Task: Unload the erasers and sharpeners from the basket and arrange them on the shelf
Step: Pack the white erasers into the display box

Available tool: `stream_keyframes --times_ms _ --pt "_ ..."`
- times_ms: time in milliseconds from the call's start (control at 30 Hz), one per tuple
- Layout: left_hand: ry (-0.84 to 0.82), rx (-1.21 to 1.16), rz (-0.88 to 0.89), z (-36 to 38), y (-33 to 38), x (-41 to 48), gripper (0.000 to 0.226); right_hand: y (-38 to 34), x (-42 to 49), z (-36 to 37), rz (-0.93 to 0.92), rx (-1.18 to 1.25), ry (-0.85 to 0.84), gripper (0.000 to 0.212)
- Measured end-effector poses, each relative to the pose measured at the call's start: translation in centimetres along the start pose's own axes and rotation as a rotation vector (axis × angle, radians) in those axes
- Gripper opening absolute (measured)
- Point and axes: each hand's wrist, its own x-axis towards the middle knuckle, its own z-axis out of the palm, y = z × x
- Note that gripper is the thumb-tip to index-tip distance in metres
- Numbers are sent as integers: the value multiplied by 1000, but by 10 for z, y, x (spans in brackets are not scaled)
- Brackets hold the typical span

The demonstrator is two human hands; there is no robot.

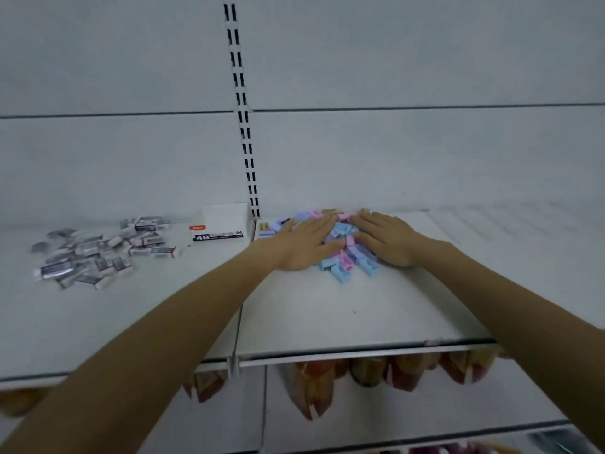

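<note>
Left hand [304, 244] and right hand [386, 239] lie flat, fingers straight, gripping nothing, pressing the sharpeners [343, 270] piled mid-shelf [327, 316]. Erasers [95, 253] are scattered far left. Risk: a hard sweep could flick sharpeners off the near edge.

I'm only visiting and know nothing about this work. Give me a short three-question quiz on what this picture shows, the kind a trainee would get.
1. Fill in: on the shelf, the white box stands ___ the erasers and the sharpeners.
2. What lies under the left hand and the right hand? A) erasers B) sharpeners C) the white box
3. True or false: each hand grips a sharpener lifted off the shelf.
Key: 1 between; 2 B; 3 false, both hands lie flat on the pile.
</note>
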Motion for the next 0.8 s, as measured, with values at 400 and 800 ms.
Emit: stream_keyframes --times_ms 400,800 --pt "236 -156 -83 -61 -40 -52 50 -49 15 -25 -288 70 79 43" --pt "386 138 -177 -126 -154 -170 27 -210 77 -58 -535 94 208 28"
